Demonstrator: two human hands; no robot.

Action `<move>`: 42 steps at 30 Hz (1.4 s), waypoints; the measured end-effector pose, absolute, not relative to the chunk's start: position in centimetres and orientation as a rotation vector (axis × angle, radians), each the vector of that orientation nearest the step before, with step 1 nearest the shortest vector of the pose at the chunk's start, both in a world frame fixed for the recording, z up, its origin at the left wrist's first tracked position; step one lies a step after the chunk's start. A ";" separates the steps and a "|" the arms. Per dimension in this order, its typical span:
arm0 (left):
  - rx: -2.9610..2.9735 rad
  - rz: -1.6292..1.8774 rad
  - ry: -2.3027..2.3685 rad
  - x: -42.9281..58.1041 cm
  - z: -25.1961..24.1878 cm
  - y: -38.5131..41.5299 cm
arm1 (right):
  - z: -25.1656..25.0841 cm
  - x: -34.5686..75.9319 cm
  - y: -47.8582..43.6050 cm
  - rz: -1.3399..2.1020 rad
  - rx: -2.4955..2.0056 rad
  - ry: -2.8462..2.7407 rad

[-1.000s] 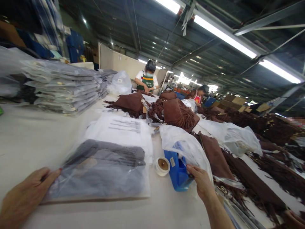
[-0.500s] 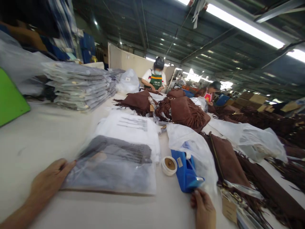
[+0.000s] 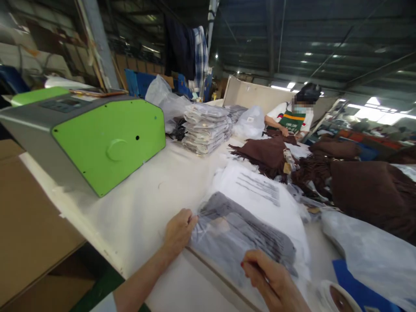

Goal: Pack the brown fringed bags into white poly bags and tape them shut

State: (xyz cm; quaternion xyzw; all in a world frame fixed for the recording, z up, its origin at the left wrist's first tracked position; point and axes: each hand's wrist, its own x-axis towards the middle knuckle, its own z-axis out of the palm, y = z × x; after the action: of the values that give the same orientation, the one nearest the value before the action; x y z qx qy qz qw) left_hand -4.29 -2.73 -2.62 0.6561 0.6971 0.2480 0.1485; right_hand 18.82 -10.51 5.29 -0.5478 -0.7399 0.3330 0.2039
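A clear plastic bag holding a folded grey fringed garment (image 3: 240,236) lies on the white table (image 3: 156,195) in front of me. My left hand (image 3: 178,229) rests on the bag's left edge, fingers curled onto it. My right hand (image 3: 271,281) is over the bag's near right corner, fingers bent and pinching the plastic. Under the bag lies a white printed bag (image 3: 260,190).
A green and grey machine (image 3: 94,138) stands at the left. A stack of packed bags (image 3: 203,128) sits behind it. Brown fringed garments (image 3: 367,190) cover the right side. A tape roll (image 3: 334,299) and a blue object (image 3: 351,277) are lower right. A person (image 3: 294,117) works at the far end.
The view has swung left, bringing the green machine into sight. My right hand left the blue object and moved onto the bagged grey garment. My left hand stays at the bag's left edge.
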 end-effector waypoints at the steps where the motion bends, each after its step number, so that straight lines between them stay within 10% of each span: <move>1: 1.881 0.719 1.995 -4.3 -2.7 -2.7 | 6.1 17.7 -8.3 0.935 -1.452 -2.170; 18: 1.873 0.670 1.982 -4.3 -3.1 -2.4 | 4.1 13.8 3.0 0.219 -2.130 -2.468; 26: 1.846 0.654 1.987 -4.4 -3.0 -2.5 | -2.1 11.0 -6.8 -0.483 -1.190 -2.401; 42: 1.594 1.145 1.951 -4.1 -1.3 -8.0 | -5.7 18.1 -11.1 -1.242 -1.211 -2.173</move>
State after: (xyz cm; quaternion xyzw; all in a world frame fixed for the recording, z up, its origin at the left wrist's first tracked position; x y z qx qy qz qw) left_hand -4.06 -8.05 -1.28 0.5659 0.6928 0.4065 0.1861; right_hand 18.10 -11.05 -5.70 -0.4284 -0.7688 -0.4395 0.1797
